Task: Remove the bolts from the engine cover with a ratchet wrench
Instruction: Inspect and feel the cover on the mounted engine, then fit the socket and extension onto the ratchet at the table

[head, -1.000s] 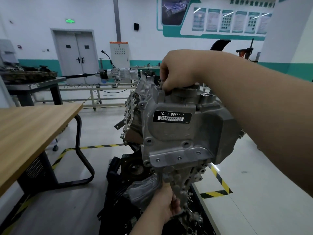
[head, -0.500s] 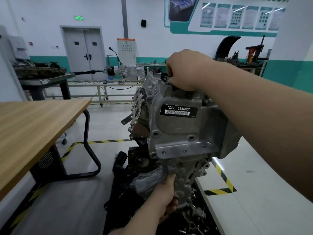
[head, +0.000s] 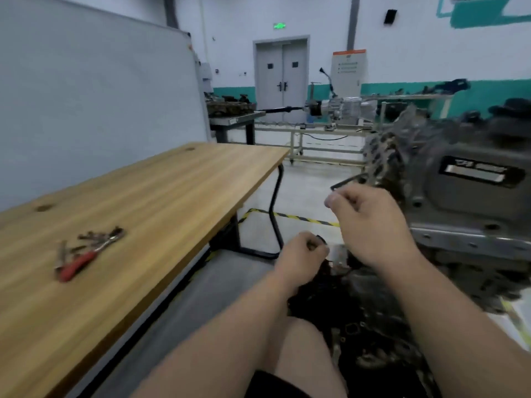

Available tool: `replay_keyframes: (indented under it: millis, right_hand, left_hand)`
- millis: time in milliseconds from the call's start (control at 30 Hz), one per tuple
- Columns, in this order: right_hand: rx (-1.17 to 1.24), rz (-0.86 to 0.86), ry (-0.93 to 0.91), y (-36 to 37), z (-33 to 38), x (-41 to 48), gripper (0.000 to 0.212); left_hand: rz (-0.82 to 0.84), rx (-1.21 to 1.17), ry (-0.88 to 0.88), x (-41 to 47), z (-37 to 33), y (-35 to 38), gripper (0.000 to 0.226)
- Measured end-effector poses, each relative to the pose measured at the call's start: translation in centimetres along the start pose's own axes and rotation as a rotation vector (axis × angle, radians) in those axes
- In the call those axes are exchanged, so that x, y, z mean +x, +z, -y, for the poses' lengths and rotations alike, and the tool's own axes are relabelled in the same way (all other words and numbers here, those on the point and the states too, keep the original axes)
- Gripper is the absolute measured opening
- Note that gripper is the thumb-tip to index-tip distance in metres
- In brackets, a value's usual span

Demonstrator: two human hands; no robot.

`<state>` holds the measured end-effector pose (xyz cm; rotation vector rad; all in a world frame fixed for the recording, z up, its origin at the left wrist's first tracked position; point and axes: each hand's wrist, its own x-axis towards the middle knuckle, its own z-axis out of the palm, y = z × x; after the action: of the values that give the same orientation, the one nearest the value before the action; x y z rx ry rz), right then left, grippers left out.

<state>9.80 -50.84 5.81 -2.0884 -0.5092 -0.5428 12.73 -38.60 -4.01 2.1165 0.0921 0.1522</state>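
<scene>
Wooden table (head: pixel 172 196), pale grain, at left, on a bent black tubular leg (head: pixel 275 202); grey partition panel (head: pixel 100 96) standing just behind it; grey double door (head: pixel 281 73) in the far wall, green exit sign (head: pixel 279 25) above; orange-headed notice board (head: pixel 348 68) right of the door; gearbox with long shaft (head: pixel 336 107) on a pale frame stand (head: pixel 316 133); dark workbench (head: pixel 232 120) heaped with blurred parts; yellow-black floor tape (head: pixel 304 218); teal wall band (head: pixel 402 87); small black wall box (head: pixel 390 16).
</scene>
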Motion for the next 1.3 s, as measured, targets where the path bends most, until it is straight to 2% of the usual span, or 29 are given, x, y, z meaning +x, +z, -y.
replay_keyframes:
  millis: [100,167,300,400,500,567,700,800,867,1000,1067,1133,1233,1300]
  right_hand:
    - [0.021,0.238,0.175,7.2,0.0,-0.8,0.025]
    - [0.0,0.384,0.185,11.6,1.3,-1.2,0.028]
    - [-0.119,0.67,-0.023,18.6,6.4,-1.8,0.036]
    - [-0.152,0.741,-0.147,22.8,9.6,-1.7,0.039]
    - [-0.163,0.755,-0.218,27.0,11.7,-1.0,0.037]
    - [-0.163,0.749,-0.187,30.0,12.8,0.4,0.036]
    - [-0.156,0.732,-0.054,35.5,14.9,3.5,0.035]
    - [-0.305,0.806,-0.094,38.5,15.8,4.7,0.04]
    - [-0.369,0.839,-0.095,39.5,16.0,5.2,0.034]
    - [-0.299,0.86,-0.041,39.6,15.6,6.4,0.032]
    - [-0.227,0.849,-0.018,39.1,15.0,6.9,0.025]
    - [-0.059,0.8,0.068,38.8,13.7,7.3,0.023]
    - [0.255,0.771,0.314,38.3,12.1,7.5,0.028]
    - [0.13,0.777,0.271,38.7,12.8,7.5,0.046]
  left_hand:
    - [-0.175,0.25,0.009,-2.3,2.4,-9.5,0.018]
    - [-0.289,0.427,-0.041,-4.1,4.5,-15.4,0.013]
    - [-0.488,0.651,-0.211,-7.4,9.1,-25.4,0.022]
    - [-0.661,0.818,-0.342,-8.9,12.9,-31.5,0.031]
    - [-0.769,0.818,-0.388,-10.3,17.1,-35.3,0.035]
    - [-0.777,0.76,-0.463,-10.5,19.1,-36.5,0.035]
    - [-0.63,0.71,-0.703,-9.5,20.0,-37.0,0.044]
    - [-0.577,0.731,-0.753,-8.8,20.2,-37.4,0.035]
    - [-0.551,0.774,-0.791,-8.7,19.9,-37.9,0.029]
    - [-0.512,0.803,-0.875,-8.5,19.4,-38.3,0.031]
    - [-0.544,0.763,-0.864,-8.5,19.5,-38.5,0.033]
    - [-0.667,0.589,-0.794,-8.6,19.4,-38.9,0.036]
    - [-0.872,0.154,-0.645,-8.1,19.1,-39.3,0.031]
    - [-0.998,-0.198,-0.543,-7.6,18.8,-39.2,0.025]
